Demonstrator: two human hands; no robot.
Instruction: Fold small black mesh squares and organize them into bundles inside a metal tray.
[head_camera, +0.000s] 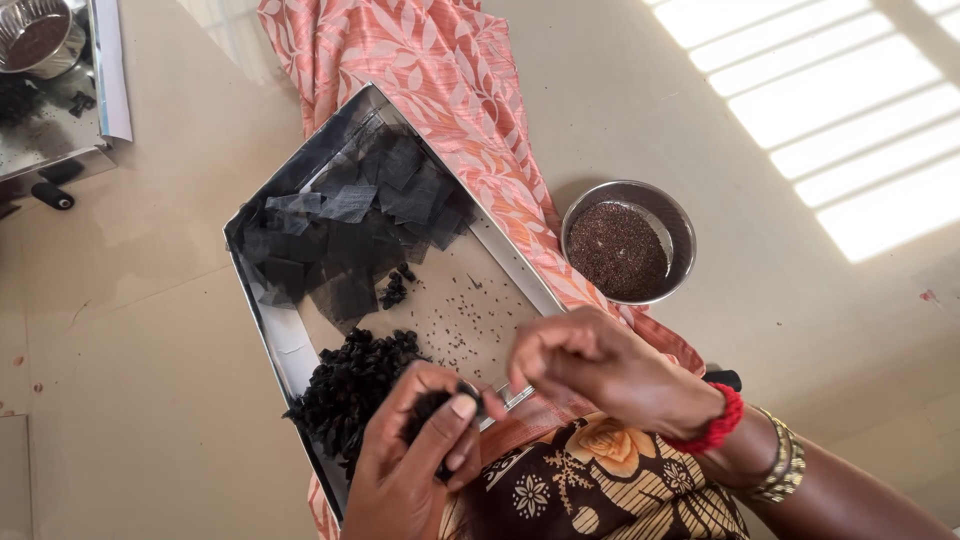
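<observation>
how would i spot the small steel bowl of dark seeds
Start at the big metal tray on the orange patterned cloth. Just right of the tray, on the floor, sits the round steel bowl. It alone holds fine brown-black seeds, not black mesh squares.

Bowl (628, 243) right of tray (520, 275)

No packages, labels, signs or screens show anywhere in this view.
</observation>
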